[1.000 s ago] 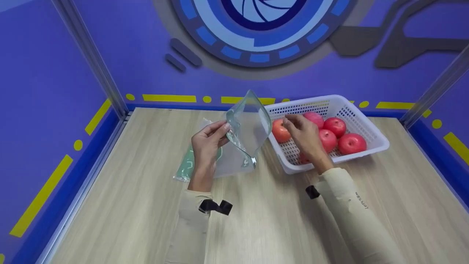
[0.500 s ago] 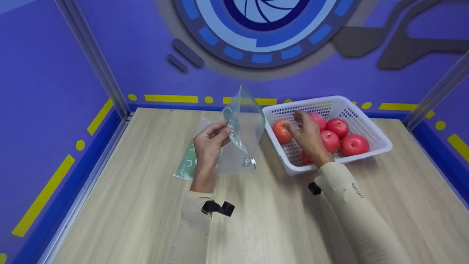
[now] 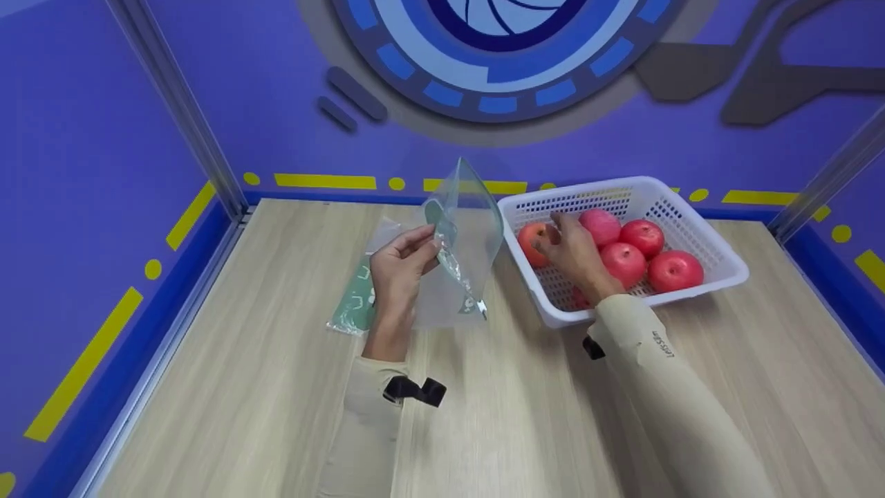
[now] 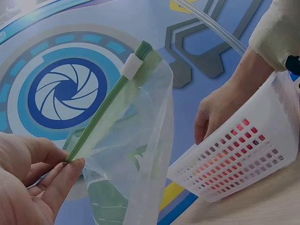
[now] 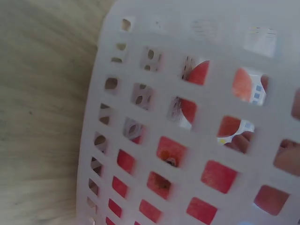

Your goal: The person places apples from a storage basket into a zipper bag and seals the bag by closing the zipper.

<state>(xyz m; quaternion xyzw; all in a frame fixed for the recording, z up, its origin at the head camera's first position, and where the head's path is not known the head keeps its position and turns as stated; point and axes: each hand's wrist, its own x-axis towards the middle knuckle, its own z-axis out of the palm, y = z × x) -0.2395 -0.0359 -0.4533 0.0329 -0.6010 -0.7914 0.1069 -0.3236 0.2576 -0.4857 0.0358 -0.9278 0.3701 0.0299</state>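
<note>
1. Head view: illumination is moderate and diffuse. The worktop (image 3: 477,429) is palest at its lower middle.
2. Shadows: soft-edged; they fall on the worktop beside the right sleeve (image 3: 674,394) and below the basket (image 3: 550,317), consistent with light from above.
3. Glare: small glints mark the clear bag (image 3: 473,242) and the red fruit (image 3: 675,271).
4. Distortion: wide-angle; the metal posts (image 3: 176,97) lean outward.
5. Left wrist view: pale, low in contrast; upper left corner washed out.
6. Right wrist view: dim and soft; detail beyond the basket's holes is blurred.
</note>
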